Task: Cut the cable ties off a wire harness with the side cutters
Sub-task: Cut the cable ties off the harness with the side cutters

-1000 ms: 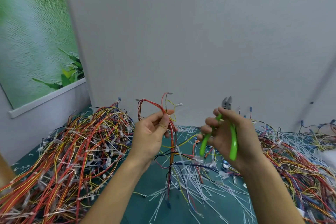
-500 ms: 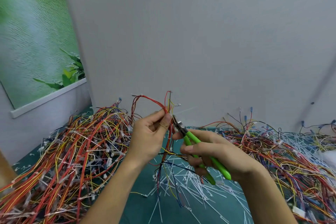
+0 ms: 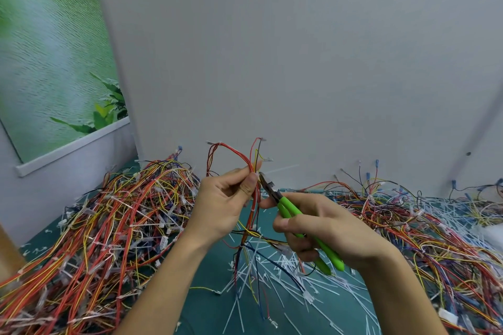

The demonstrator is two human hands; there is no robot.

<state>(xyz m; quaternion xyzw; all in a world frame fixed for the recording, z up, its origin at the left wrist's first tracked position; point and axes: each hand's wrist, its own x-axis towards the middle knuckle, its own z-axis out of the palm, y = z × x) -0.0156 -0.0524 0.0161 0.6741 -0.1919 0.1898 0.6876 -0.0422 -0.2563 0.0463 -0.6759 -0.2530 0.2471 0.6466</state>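
Teal tabletop (image 3: pixel 212 304) fills the foreground, littered with snipped white tie ends (image 3: pixel 275 280). Above it, the right hand (image 3: pixel 326 228) curls around the green handles of the side cutters (image 3: pixel 288 207), whose steel tip angles up and left to the wire harness (image 3: pixel 254 207), just beside the left thumb. The left hand (image 3: pixel 226 204) pinches that harness upright between thumb and fingers, over the middle of the table. The tip sits so close to thumb and wires that a squeeze could nick insulation or skin; whether a tie lies between the blades is too small to tell. The harness is a thin bunch of mostly red wires with yellow and black strands, looping above the hand and dangling below. Wire heaps (image 3: pixel 109 226) lie on either side, and a pale wall (image 3: pixel 299 62) stands behind.
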